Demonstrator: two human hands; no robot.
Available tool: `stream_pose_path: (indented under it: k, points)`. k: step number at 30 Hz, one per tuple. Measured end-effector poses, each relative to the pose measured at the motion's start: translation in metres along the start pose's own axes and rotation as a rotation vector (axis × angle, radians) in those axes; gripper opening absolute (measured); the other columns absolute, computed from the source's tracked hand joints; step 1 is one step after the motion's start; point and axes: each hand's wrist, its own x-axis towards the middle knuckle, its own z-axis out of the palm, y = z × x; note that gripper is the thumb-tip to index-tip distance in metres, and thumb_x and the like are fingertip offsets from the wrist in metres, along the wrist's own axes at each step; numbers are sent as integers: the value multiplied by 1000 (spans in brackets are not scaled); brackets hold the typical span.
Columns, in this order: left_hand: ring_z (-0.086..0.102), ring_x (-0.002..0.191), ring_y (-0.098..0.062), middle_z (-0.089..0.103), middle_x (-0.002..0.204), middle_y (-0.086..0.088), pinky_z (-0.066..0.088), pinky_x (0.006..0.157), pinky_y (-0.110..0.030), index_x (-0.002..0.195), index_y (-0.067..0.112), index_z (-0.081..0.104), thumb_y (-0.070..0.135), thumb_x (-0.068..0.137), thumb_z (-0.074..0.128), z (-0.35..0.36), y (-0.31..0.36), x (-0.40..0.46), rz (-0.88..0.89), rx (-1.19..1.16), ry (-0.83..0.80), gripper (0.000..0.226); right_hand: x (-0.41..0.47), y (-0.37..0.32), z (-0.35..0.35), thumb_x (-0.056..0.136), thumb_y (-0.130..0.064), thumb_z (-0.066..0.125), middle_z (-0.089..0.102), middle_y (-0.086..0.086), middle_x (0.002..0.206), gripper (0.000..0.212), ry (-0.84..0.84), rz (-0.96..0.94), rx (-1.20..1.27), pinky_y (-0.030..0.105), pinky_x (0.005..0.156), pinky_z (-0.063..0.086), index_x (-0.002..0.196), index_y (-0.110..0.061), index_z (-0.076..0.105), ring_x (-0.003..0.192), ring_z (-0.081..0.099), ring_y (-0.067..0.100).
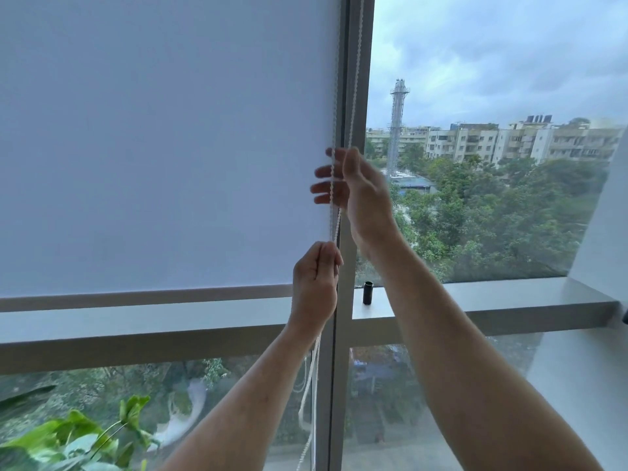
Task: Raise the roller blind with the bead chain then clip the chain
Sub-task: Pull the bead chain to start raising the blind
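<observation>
Bead chain [353,96]: white, two strands hanging from above the frame's top edge, running down along the grey vertical mullion [356,79] at the right edge of the blind. Strands converge near mid-height, then continue down past the sill into a slack loop in front of the lower glass.

Roller blind [163,137]: pale, opaque, covering the left pane almost fully. Its bottom bar [136,299] sits just above the horizontal window ledge [475,300].

Left hand [314,280]: lower of the two, fist closed around the chain, thumb and forefinger pinching the strand at the top of the fist. Chain exits below the wrist.

Right hand [360,192]: higher, slightly motion-blurred. Fingers spread and loosely curled toward the strands, which pass in front of them; thumb and forefinger appear to meet on the right-hand strand at the top, but firmness of grip cannot be told.

Surroundings: small black cylinder [368,293] standing upright on the ledge, just right of the mullion. Right pane uncovered, showing trees, apartment blocks, a lattice tower [397,124], overcast sky. Green leafy plant [68,440] at lower left.
</observation>
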Motion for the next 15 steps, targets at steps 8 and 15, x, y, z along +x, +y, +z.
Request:
stream_pose_path:
  k: [8, 15]
  points:
    - [31, 47, -11, 37, 52, 9, 27, 46, -31, 69, 17, 50, 24, 99, 41, -8, -14, -10, -3, 104, -16, 31, 18, -16, 18, 108, -18, 36, 37, -9, 53, 37, -21, -44, 159, 19, 40, 21, 74, -17, 51, 42, 24, 5]
    - [46, 55, -20, 51, 58, -10, 39, 54, -28, 73, 20, 66, 63, 93, 43, -21, -18, -3, -77, 113, -205, 52, -7, 21, 5, 102, -28, 42, 42, -14, 52, 41, 70, -119, -7, 22, 43, 25, 63, -33, 55, 43, 31, 4]
